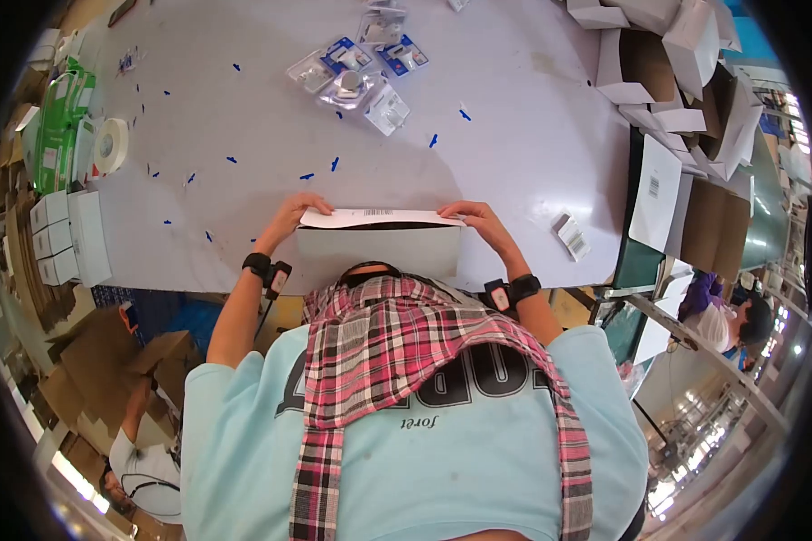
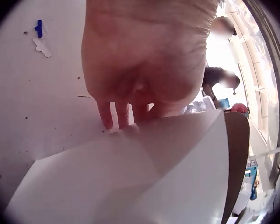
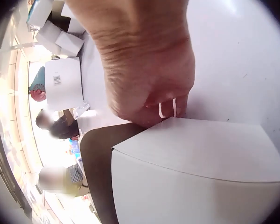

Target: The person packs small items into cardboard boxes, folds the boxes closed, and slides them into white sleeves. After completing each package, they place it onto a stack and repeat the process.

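- The pale table [image 1: 532, 153] fills the upper half of the head view; each wrist camera catches only a part of it.
- A person's pale blue shirt [image 1: 442, 478] and checked apron [image 1: 361, 361] occupy the lower middle of the head view.
- White cartons [image 1: 695, 45] are heaped at upper right of the head view; some also show at upper left of the right wrist view, but I cannot make them out in the left wrist view.
- The white box lies [image 1: 379, 250] at the centre of the head view, at the table's near edge. It is plain and smooth, with a dark slit under its upper flap. The head view alone shows a barcode [image 1: 379, 213] on that flap; the wrist views reveal a brown inner face [image 2: 237, 158] and crisp folds.
- The left hand [image 1: 299, 210] grips the flap's left end, fingers bent over the edge; its own wrist view shows narrow gaps between the fingers.
- The right hand [image 1: 480, 219] grips the right end likewise; in its wrist view the fingertips are hidden behind the box.
- Clear blister packs [image 1: 350, 86] cluster at top centre of the head view.
- A tape roll [image 1: 120, 149] stands at upper left there.
- Small blue pieces [image 1: 335, 164] are scattered about; the left wrist view shows one at upper left.
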The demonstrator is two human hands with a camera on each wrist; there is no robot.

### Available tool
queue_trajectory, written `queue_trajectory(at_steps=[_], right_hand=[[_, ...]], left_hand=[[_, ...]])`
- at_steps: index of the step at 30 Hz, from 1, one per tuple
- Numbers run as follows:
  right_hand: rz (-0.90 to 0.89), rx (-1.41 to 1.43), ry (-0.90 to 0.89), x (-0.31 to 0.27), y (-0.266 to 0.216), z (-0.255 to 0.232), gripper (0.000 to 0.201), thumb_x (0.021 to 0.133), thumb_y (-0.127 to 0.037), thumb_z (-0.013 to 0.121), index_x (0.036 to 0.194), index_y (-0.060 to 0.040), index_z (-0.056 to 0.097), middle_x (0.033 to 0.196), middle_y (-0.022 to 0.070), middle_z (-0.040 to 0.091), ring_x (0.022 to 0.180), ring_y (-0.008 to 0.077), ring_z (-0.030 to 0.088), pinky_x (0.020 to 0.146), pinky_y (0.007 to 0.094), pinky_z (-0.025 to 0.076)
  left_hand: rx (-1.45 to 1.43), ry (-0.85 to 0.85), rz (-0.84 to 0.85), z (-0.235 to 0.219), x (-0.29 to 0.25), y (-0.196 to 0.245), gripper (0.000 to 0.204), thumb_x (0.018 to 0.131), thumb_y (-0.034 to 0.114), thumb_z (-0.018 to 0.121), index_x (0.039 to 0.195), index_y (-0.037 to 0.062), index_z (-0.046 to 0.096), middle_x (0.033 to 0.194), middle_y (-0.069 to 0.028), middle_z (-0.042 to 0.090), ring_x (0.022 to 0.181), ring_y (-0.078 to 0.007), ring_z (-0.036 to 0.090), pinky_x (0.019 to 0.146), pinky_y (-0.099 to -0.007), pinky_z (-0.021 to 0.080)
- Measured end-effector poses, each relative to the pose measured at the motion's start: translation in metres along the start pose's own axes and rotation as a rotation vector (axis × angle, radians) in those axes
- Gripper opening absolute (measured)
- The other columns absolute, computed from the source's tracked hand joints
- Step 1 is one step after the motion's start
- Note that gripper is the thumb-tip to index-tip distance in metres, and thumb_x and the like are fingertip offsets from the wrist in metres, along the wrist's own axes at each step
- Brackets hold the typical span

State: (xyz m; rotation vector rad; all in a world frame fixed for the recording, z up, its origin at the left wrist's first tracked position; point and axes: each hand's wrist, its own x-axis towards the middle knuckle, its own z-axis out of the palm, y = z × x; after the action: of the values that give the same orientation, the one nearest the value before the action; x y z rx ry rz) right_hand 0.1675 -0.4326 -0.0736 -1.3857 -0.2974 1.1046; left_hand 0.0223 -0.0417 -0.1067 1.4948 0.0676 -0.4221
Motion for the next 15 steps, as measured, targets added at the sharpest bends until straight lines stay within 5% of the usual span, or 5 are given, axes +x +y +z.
queue_trajectory(at_steps=[3,8,9,12,15], right_hand=[[0.025,-0.188,0.016,-0.011,-0.022,0.004,0.025,0.078,-0.016,0.060,0.100,-0.0031,0.061,0.107,0.0086,0.062,0.106,0.0199,0.055,0.097,0.0322,0.039],[0.075,-0.580,0.058,-0.002,-0.041,0.030,0.035,0.077,-0.022,0.067,0.105,-0.0060,0.056,0.105,0.0078,0.057,0.104,0.0219,0.054,0.092,0.0333,0.041],[-0.040,-0.594,0.041,0.002,-0.029,0.029,0.035,0.077,-0.019,0.068,0.109,-0.0092,0.057,0.103,0.0078,0.054,0.099,0.0238,0.053,0.088,0.0342,0.043],[-0.047,-0.722,-0.033,0.004,-0.030,0.031,0.039,0.079,-0.011,0.065,0.117,-0.0135,0.057,0.108,0.0066,0.052,0.100,0.0222,0.052,0.090,0.0326,0.042],[-0.119,-0.736,-0.048,0.002,-0.032,0.038,0.041,0.079,-0.013,0.066,0.119,-0.0181,0.058,0.109,0.0056,0.050,0.099,0.0223,0.053,0.086,0.0321,0.044]], left_hand=[[0.022,0.006,-0.218,-0.009,0.003,0.004,0.024,0.084,0.008,0.047,0.089,0.0006,0.069,0.096,-0.0097,0.067,0.097,-0.0185,0.060,0.089,-0.0291,0.045],[0.081,0.131,-0.269,-0.012,-0.007,0.045,0.030,0.081,0.026,0.058,0.099,0.0037,0.067,0.092,-0.0088,0.066,0.095,-0.0188,0.060,0.084,-0.0300,0.046],[0.140,0.175,-0.308,-0.003,-0.007,0.062,0.034,0.080,0.030,0.060,0.102,0.0051,0.067,0.092,-0.0083,0.065,0.093,-0.0194,0.061,0.082,-0.0304,0.046],[0.808,0.017,-0.169,0.023,-0.004,0.100,0.035,0.083,0.033,0.059,0.111,0.0123,0.064,0.094,-0.0068,0.059,0.090,-0.0228,0.058,0.077,-0.0320,0.046],[0.962,-0.061,-0.130,0.026,-0.006,0.081,0.032,0.087,0.027,0.056,0.117,0.0156,0.061,0.096,-0.0075,0.054,0.094,-0.0244,0.055,0.080,-0.0336,0.045]])
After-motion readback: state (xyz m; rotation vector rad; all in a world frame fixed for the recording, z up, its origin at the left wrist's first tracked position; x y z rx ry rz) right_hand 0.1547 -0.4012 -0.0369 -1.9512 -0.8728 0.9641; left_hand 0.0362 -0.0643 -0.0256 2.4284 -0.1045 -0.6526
